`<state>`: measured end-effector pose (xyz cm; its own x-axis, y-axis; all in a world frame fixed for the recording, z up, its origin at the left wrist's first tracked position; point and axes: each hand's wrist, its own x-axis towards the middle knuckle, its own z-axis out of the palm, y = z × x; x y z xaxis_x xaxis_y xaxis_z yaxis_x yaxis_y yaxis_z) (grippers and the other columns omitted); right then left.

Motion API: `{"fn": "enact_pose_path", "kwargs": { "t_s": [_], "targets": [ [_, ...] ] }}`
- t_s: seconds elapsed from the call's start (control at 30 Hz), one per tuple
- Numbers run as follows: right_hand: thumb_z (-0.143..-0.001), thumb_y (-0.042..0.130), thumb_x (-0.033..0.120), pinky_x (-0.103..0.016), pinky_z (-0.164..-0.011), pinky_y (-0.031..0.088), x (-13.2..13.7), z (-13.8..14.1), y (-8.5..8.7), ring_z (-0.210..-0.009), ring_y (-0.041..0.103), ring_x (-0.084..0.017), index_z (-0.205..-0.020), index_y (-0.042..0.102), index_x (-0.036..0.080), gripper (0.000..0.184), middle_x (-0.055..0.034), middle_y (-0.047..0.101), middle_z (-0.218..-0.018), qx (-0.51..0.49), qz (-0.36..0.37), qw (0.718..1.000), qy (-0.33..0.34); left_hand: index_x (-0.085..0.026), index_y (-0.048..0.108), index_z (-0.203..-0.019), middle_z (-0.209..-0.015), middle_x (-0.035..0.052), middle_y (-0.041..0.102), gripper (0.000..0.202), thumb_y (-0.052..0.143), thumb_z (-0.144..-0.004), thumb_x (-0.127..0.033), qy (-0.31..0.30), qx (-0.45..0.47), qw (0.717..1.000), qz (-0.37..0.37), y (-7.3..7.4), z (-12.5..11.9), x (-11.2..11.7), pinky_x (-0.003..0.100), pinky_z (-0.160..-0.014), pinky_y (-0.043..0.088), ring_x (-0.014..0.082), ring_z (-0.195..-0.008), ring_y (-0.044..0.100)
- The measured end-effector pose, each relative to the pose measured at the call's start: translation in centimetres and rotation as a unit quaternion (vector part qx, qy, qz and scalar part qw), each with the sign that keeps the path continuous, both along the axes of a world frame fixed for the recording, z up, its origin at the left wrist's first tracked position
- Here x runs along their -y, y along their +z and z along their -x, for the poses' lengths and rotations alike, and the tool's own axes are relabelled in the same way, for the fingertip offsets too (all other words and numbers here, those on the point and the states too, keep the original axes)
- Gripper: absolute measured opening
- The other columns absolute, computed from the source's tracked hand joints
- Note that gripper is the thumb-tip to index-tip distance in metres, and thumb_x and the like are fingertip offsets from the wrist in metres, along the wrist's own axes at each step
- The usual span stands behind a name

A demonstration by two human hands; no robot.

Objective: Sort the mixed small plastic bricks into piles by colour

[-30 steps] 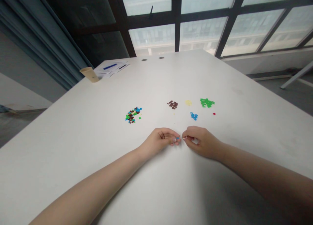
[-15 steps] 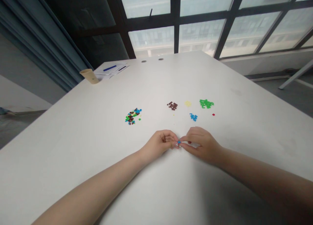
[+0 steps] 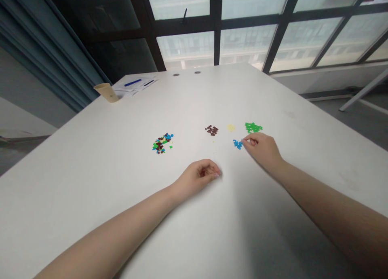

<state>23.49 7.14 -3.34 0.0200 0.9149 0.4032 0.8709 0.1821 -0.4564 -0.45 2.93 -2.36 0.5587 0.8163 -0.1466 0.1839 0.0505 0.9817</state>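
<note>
**Right hand at the blue group, left hand apart.**

The thumb and forefinger of the right hand (image 3: 264, 149) come close together at the right edge of the blue pieces (image 3: 238, 144); whether a piece is pinched between them cannot be told. Half a second earlier these fingertips met those of the left hand (image 3: 201, 174) at a small blue piece; the hands are now separated. The left hand rests nearer the viewer, fingers curled and thumb drawn towards them, its contents, if any, hidden. The change suggests that the blue piece has been passed across and brought to its own colour. Beyond the right hand lie the green pieces (image 3: 253, 127), with the yellow pieces (image 3: 230, 127) and brown pieces (image 3: 211, 130) in line to their left. The single red piece, visible earlier, is out of sight, probably behind the right hand. Farther left, the mixed pile (image 3: 159, 146) remains unsorted on the white table (image 3: 194, 101).
</note>
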Motion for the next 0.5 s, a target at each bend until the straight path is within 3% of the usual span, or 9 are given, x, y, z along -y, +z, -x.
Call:
{"fn": "enact_pose_path", "kwargs": {
  "t_s": [0.13,0.5],
  "targets": [
    [-0.073,0.049,0.031,-0.024,-0.048,0.026,0.11,0.02,-0.36,-0.053,0.045,-0.013,-0.066,0.064,0.020,0.020,-0.0001,0.055,-0.056,0.048,0.067,0.995,-0.050,-0.013,0.059,-0.079,-0.070,0.0019,0.058,0.016,0.058,-0.075,-0.028,-0.009,-0.010,1.000,-0.002,0.21,-0.08,0.08,0.021,-0.058,0.035,0.0083,-0.062,0.047],
    [-0.073,0.047,0.029,-0.023,-0.048,0.026,0.07,-0.12,-0.22,-0.052,0.045,-0.012,-0.064,0.062,0.021,0.019,0.0010,0.055,-0.055,0.026,0.072,0.995,-0.062,-0.013,0.059,-0.080,-0.068,0.0006,0.054,0.015,0.056,-0.076,-0.027,-0.024,-0.022,0.999,-0.009,-0.01,0.09,-0.03,0.020,-0.057,0.033,0.0079,-0.061,0.044]
  ]
}}
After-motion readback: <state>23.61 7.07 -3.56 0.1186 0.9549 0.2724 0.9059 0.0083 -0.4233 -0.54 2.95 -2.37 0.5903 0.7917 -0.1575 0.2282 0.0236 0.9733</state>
